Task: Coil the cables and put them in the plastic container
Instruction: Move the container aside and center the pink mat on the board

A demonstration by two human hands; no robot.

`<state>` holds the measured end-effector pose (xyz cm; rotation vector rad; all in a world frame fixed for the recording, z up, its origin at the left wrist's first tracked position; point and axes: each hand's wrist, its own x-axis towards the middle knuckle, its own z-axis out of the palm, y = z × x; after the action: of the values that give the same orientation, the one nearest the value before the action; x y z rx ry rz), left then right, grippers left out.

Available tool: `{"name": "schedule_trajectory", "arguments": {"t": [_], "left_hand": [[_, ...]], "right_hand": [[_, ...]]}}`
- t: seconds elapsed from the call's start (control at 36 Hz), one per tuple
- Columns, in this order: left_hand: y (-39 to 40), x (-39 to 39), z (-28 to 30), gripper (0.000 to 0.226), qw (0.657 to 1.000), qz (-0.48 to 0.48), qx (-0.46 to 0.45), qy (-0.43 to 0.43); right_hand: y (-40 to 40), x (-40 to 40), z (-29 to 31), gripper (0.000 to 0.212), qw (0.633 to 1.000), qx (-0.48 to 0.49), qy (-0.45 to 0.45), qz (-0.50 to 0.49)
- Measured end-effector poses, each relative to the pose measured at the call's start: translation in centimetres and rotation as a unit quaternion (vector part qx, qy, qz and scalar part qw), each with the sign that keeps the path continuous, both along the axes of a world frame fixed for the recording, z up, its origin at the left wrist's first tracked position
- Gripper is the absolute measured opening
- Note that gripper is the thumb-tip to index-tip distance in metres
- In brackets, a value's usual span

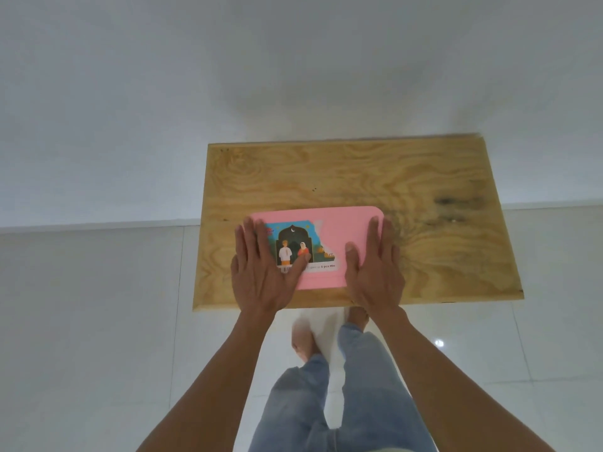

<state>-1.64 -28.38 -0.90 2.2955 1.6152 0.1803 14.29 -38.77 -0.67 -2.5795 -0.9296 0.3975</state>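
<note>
A pink plastic container [336, 230] with its lid on lies near the front edge of the wooden table [424, 177]. A colourful printed label covers the left part of the lid. My left hand [264, 269] rests flat on the container's left end, fingers spread, thumb across the label. My right hand [375, 265] lies flat on the right end, thumb on the lid. No cables are in view; the lid hides whatever is inside.
The plywood table stands against a white wall [228, 76]. Glossy white floor tiles [98, 321] surround it. My legs in blue jeans [326, 402] and bare feet are below the table's front edge.
</note>
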Motion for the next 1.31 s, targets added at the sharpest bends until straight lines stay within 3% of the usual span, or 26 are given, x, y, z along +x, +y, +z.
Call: {"name": "schedule_trajectory", "arguments": {"t": [0.19,0.33,0.61,0.97,1.31], "left_hand": [[0.1,0.1,0.0,0.108,1.0,0.003,0.01,-0.001],[0.2,0.1,0.4,0.101,1.0,0.007,0.009,-0.008],[3.3,2.1,-0.3,0.085,0.997,0.03,0.047,-0.06],[14.0,10.2,-0.3,0.084,0.997,0.016,0.044,-0.064],[17.0,12.8,-0.7,0.086,0.999,0.0,0.043,-0.014]], "right_hand": [[-0.1,0.2,-0.3,0.071,0.999,0.032,-0.022,0.007],[-0.5,0.4,-0.2,0.08,0.997,0.026,-0.038,0.066],[2.6,2.6,-0.9,0.076,0.989,0.134,-0.064,0.009],[13.0,10.7,-1.0,0.074,0.987,0.134,-0.083,-0.016],[16.5,12.8,-2.4,0.074,0.986,0.105,-0.126,0.013]]}}
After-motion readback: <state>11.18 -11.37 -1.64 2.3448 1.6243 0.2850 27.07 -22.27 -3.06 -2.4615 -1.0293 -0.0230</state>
